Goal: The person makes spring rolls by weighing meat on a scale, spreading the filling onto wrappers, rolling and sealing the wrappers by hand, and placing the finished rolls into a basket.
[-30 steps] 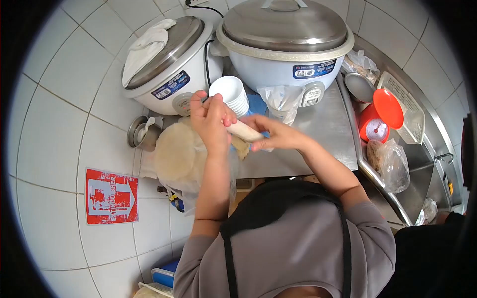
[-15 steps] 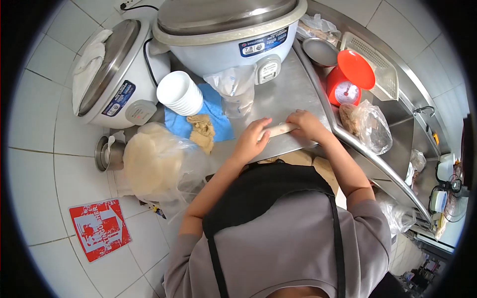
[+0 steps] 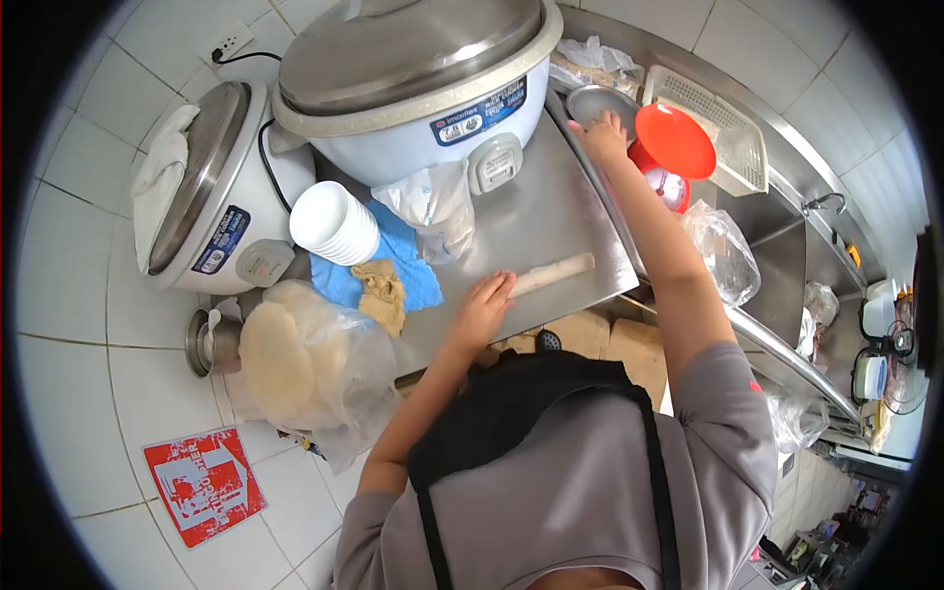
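A pale, thin roll (image 3: 556, 273) lies on the steel counter (image 3: 551, 211) near its front right corner. My left hand (image 3: 484, 307) rests at the roll's left end, with its fingers close together on it. My right hand (image 3: 602, 136) reaches to the grey metal bowl (image 3: 590, 101), its fingers apart over the bowl's near edge. Left of the roll, a tan cloth (image 3: 382, 293) and a blue cloth (image 3: 418, 280) lie by stacked white cups (image 3: 332, 218). Round pale sheets (image 3: 280, 344) sit in a clear plastic bag at the counter's left.
Two rice cookers (image 3: 423, 108) (image 3: 211, 197) stand at the back. A red scale (image 3: 674, 143) and a white basket (image 3: 723, 133) are at the right, beyond the counter's raised edge. A plastic bag (image 3: 723, 251) lies by the sink. A metal pot (image 3: 224, 344) is at far left.
My right hand has let go of the roll and moved up and right to the metal bowl. My left hand has stayed at the roll. The view has shifted slightly.
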### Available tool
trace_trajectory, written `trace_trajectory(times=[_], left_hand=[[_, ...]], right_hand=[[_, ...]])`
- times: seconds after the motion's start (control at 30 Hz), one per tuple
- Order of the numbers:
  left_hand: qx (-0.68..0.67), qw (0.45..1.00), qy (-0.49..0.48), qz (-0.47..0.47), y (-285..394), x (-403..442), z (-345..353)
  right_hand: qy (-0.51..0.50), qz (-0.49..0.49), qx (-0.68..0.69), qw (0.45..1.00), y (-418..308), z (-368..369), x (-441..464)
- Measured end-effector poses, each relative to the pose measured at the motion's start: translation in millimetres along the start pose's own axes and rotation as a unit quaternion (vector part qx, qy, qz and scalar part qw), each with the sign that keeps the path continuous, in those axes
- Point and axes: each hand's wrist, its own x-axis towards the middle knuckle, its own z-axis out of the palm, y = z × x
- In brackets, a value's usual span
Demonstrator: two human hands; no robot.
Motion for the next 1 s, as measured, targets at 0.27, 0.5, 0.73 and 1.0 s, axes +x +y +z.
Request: trace_trajectory(times=[0.27,0.5,0.73,1.0], left_hand=[[-0.012,0.999,0.046,-0.020,-2.8,-12.5,-0.3],[-0.040,0.995,0.086,-0.031,3.4,-12.9,-4.8],[-0.070,0.994,0.079,-0.024,7.4,-6.5,-15.3],[-0.101,0.992,0.070,-0.028,-0.7,-12.5,-6.3]], right_hand=[[0.011,0.081,-0.048,0.995,46.2,74.2,48.8],[0.160,-0.085,0.133,0.974,36.9,37.1,-1.9],[0.060,-0.207,0.313,0.925,-17.8,-28.7,-206.8],[0.026,-0.260,0.254,0.931,-65.7,-36.6,-283.3]])
